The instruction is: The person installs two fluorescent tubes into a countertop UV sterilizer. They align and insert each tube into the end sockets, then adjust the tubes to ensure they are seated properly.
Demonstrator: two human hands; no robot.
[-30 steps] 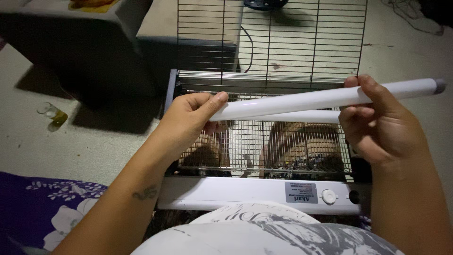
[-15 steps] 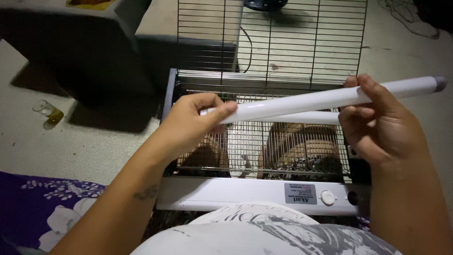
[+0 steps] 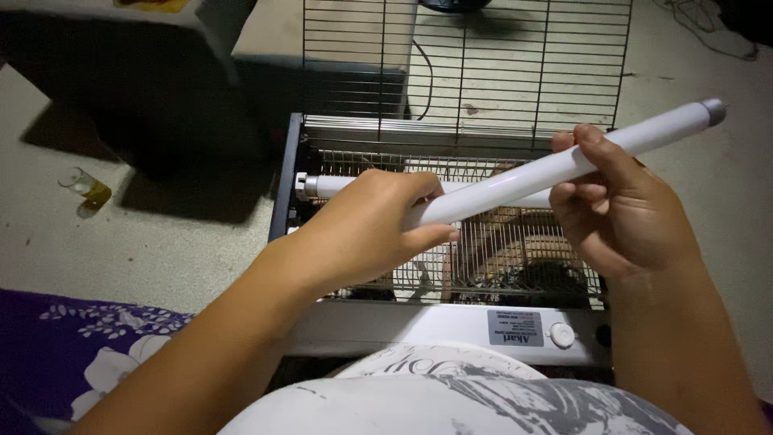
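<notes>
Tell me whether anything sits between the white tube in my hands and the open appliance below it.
Nothing visible blocks it. The left hand and right hand hold the loose white tube above the wire grid; a second tube is already mounted along the back.

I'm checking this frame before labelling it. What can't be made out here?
Head view:
- Near end of the white tube: hidden inside the left hand.
- Second tube in the device: middle hidden behind both hands.
- Right hand palm: turned away.
- Wire grille: cut off by the top edge.

Grey rectangular label [image 3: 515, 328], apparently on white front panel [image 3: 386, 326]
</notes>
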